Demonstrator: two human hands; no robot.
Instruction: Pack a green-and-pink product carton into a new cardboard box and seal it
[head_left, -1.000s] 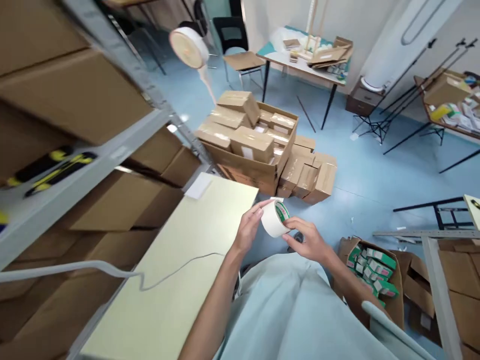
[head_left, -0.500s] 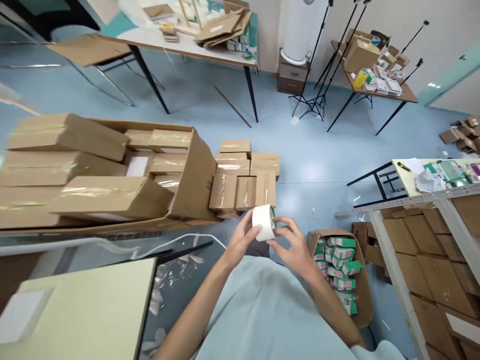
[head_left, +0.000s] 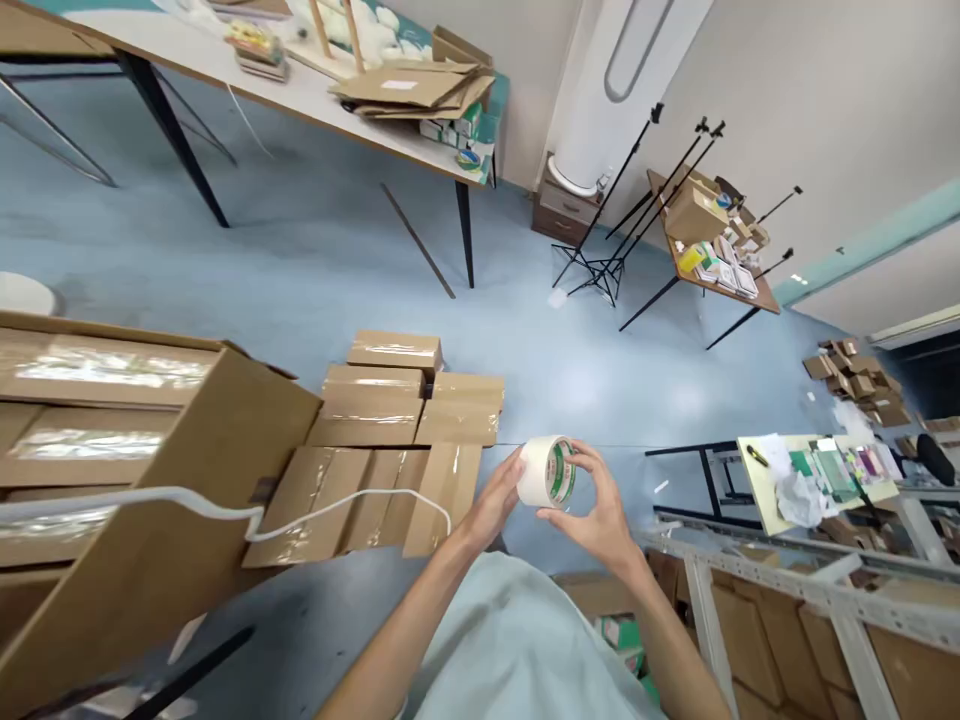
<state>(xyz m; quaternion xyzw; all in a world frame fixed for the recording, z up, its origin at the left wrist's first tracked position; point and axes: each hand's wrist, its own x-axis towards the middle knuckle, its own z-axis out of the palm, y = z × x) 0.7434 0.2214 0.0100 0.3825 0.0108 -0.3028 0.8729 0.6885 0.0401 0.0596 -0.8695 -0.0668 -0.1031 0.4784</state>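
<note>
A wide roll of white tape (head_left: 535, 472) is held up in front of my body, its green-printed core facing right. My left hand (head_left: 487, 508) grips the roll from the left side, fingers closed against its outer face. At the right rim, my right hand (head_left: 600, 512) has its fingertips on the upper edge and its thumb by the lower edge, curved round the roll. Taped brown cartons (head_left: 375, 415) lie on the floor beyond, to the left of my hands.
A large open carton (head_left: 247, 450) of taped boxes stands at left, with a white cable (head_left: 360, 497) crossing in front. A metal shelf frame (head_left: 705, 620) is close on the right. Tripods (head_left: 600, 270) and a long table (head_left: 300, 110) stand farther back.
My view has swung to the right and forward, shifting the cartons left. The roll has turned so more of its core shows. Both hands stay on it.
</note>
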